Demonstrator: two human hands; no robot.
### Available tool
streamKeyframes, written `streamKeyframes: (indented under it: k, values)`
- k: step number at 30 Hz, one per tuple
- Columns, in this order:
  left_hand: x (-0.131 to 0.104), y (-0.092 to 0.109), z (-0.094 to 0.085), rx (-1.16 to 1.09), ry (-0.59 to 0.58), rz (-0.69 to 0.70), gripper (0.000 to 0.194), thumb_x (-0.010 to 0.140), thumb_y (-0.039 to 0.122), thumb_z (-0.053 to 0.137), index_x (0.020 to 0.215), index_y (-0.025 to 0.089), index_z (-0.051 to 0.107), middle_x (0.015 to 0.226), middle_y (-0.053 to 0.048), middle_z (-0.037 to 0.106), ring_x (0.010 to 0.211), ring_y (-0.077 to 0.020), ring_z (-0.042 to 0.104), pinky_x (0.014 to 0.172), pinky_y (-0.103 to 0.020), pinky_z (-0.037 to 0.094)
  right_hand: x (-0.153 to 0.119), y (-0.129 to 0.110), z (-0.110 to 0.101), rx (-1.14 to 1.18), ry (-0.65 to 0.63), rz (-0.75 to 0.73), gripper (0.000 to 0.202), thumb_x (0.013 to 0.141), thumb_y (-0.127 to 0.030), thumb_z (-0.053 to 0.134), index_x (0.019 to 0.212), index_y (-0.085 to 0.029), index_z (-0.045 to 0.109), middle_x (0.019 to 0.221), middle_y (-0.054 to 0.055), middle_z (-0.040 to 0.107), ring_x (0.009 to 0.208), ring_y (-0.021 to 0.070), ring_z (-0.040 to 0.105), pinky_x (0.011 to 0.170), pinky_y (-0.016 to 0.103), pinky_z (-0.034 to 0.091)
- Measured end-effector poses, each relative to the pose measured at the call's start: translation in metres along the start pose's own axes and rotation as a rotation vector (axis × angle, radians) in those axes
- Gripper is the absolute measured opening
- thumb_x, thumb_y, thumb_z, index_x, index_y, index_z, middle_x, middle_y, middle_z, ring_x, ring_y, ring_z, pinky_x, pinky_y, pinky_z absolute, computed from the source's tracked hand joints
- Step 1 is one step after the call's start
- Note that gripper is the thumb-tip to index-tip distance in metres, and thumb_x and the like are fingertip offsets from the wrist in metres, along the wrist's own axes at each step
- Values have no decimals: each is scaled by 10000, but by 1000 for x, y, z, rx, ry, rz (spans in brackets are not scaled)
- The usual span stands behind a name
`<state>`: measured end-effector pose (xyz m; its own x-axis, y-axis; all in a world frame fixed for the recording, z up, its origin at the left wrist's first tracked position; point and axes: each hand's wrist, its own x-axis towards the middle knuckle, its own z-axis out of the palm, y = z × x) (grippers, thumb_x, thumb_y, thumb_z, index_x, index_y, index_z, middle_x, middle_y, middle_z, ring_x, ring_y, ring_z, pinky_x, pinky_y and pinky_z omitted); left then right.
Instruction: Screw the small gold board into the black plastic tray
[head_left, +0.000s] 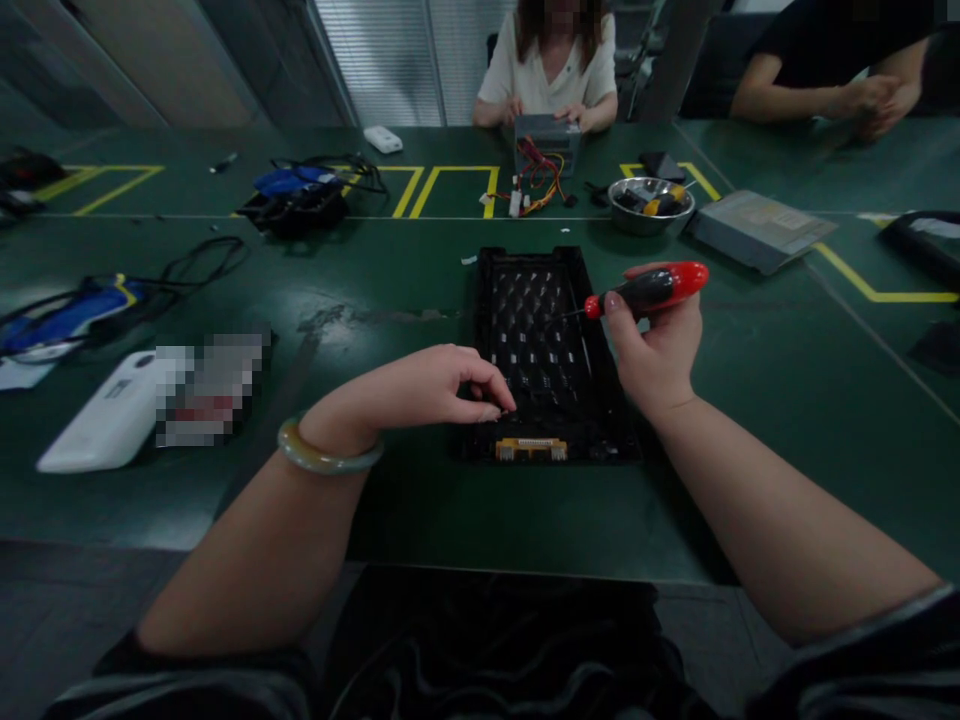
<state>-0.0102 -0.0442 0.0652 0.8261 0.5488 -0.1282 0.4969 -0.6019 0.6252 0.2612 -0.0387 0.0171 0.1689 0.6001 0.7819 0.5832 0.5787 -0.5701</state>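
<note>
A black plastic casing (pixel 592 370) lies open before me, with a patterned, perforated bed inside. At its near end sits an orange-brown connector board (pixel 531 450). My right hand (pixel 660 345) is wrapped round a red and black screwdriver (pixel 652 288) above the casing's right side; the thin shaft points left over the bed. Over the near left part of the casing, my left hand (pixel 457 385) has thumb and forefinger pinched together at the inner edge. Whatever is between those fingertips is too small and dark to name.
A metal bowl of tools (pixel 649 212) and a grey metal box (pixel 759 230) stand back right. A white device (pixel 116 410) lies left, near blue cabled items (pixel 79 310). Across the table, a person handles a power supply unit (pixel 546 140) with coloured wires; another person sits at right.
</note>
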Motion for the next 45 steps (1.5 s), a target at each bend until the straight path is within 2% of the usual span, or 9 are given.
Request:
streamKeyframes:
  k: [6,10,16,23,28,34,42,45]
  values:
    - [-4,11,1,85,7,-54,189,888,327,647,1048,305,745,978,49,753,902,-129,669,950,-297,344,-2,4,2,29,41,-9,268,859,-378,677,1074,-242,589,959,44,615,826,196,617,821,433,554]
    - [-7,17,6,92,-38,-49,215,874,276,653,1070,326,725,987,75,752,909,-122,663,947,-308,276,-2,10,3,32,86,-16,309,861,-431,674,1089,-242,587,964,35,607,824,187,623,828,433,562]
    - [-6,21,10,89,-56,-111,178,889,239,623,997,331,732,945,102,756,881,-117,651,925,-320,223,0,16,3,32,97,-40,330,862,-449,676,1088,-228,584,976,34,609,858,186,642,846,429,562]
    - [-4,22,12,127,-30,-109,138,869,275,637,931,324,750,893,94,757,833,-122,647,909,-330,231,-1,18,4,38,89,-38,348,866,-487,661,1099,-247,563,1003,32,606,879,193,647,837,434,566]
    - [-5,20,8,197,7,-78,158,878,303,627,956,349,757,890,87,757,882,-133,644,900,-324,239,-1,14,2,46,65,-16,351,876,-501,645,1086,-234,556,997,29,597,907,197,641,877,458,550]
    - [-5,14,5,224,-47,-11,186,886,334,635,1022,391,750,868,97,754,832,-110,637,878,-309,239,-1,10,1,60,50,0,360,878,-518,635,1080,-233,548,979,18,605,880,179,639,841,416,564]
    - [-3,11,9,204,-93,-3,166,903,313,613,981,352,754,960,79,765,926,-134,642,920,-314,227,-2,7,2,81,60,-11,307,890,-452,642,1097,-247,545,1001,9,614,876,171,635,798,376,570]
    - [-4,11,9,198,-98,-6,167,905,311,610,981,342,756,972,68,764,943,-143,639,926,-316,235,-2,6,2,73,51,-3,319,895,-481,633,1095,-250,543,1011,22,614,894,179,637,818,379,570]
